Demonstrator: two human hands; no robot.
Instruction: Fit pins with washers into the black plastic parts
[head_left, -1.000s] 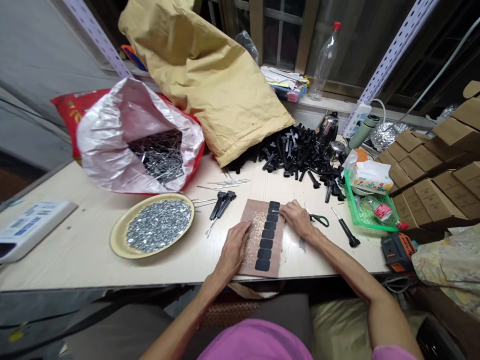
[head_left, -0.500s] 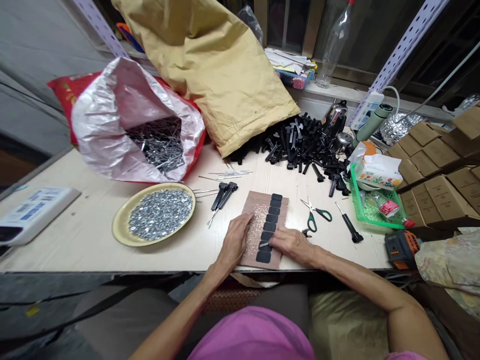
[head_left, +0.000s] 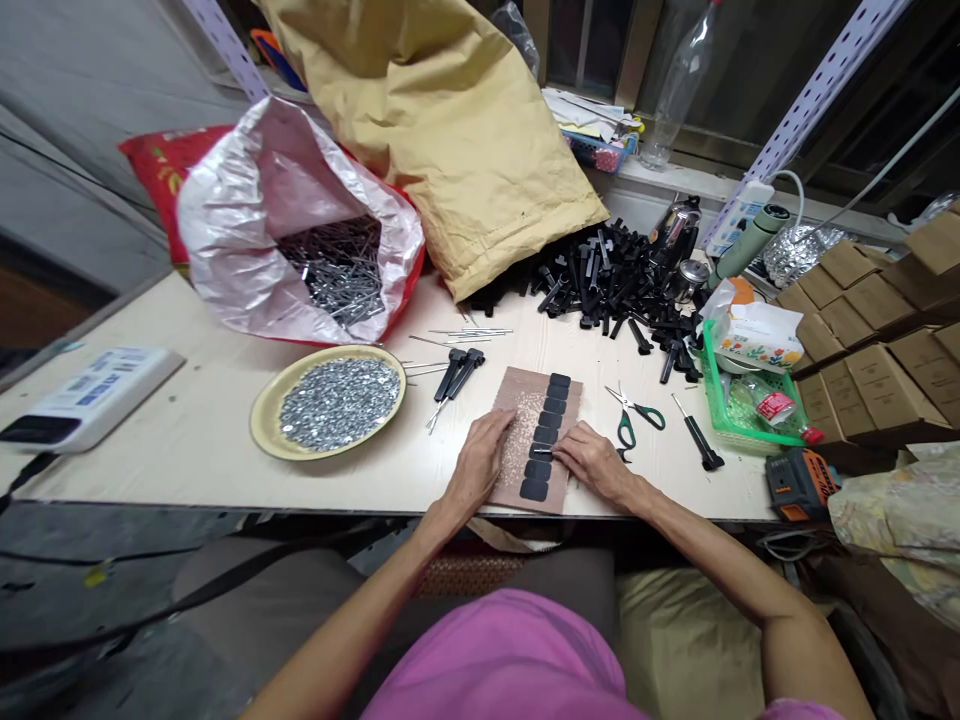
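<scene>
A brown board lies near the table's front edge with a column of several black oblong pieces on it. My left hand rests flat on the board's left side, fingers stretched out. My right hand sits at the board's right edge, fingertips pinched on a thin metal pin at the lower black pieces. What the pin's tip touches is too small to tell.
Green-handled scissors and a black-handled tool lie right of the board. A yellow plate of small metal bits, two black-handled pieces, a bag of nails, a heap of black handles, a green basket and cardboard boxes surround it.
My right hand moved from the top of the black column down to its lower end, then a little back up. The left hand stayed on the board. The view shifted slightly.
</scene>
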